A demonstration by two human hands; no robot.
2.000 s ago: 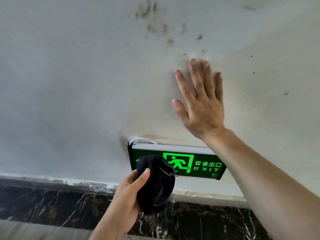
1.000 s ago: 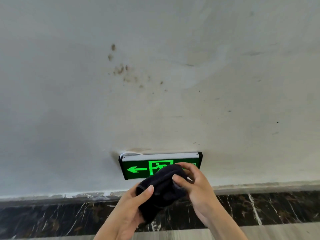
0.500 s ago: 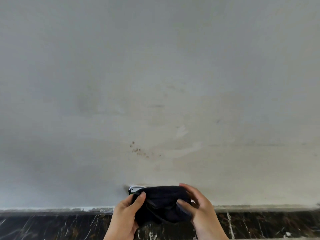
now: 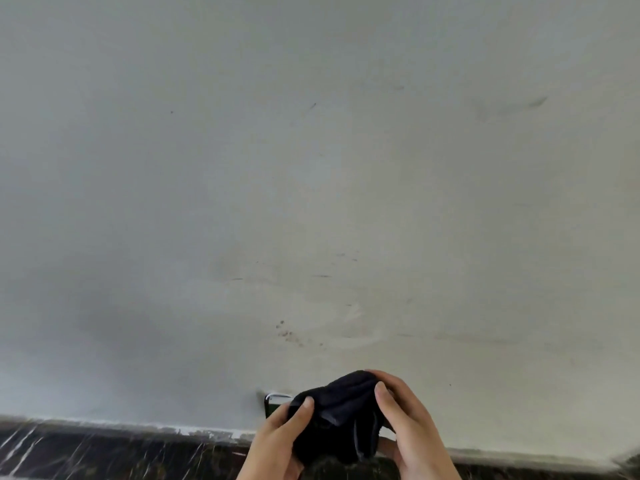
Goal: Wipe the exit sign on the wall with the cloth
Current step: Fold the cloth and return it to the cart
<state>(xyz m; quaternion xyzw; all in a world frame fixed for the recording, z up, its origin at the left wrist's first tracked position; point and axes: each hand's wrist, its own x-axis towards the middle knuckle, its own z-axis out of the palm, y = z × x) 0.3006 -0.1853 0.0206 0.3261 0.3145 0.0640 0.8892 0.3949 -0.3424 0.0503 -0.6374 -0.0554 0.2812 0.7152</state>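
A black cloth (image 4: 341,419) is bunched between both hands at the bottom middle of the view. My left hand (image 4: 277,443) grips its left side with the thumb on top. My right hand (image 4: 412,427) wraps its right side, fingers curled over the upper edge. The exit sign (image 4: 275,403) sits on the wall just behind the cloth; only its left end with a white top edge shows, the rest is hidden by cloth and hands.
A pale grey plaster wall (image 4: 311,185) fills most of the view, with brown specks (image 4: 285,332) above the sign. A dark marble skirting band (image 4: 121,455) with white veins runs along the bottom.
My right hand left the wall and joined the left on the cloth. The view tilted upward, so sign and hands dropped to the bottom edge. The cloth now covers almost all of the sign.
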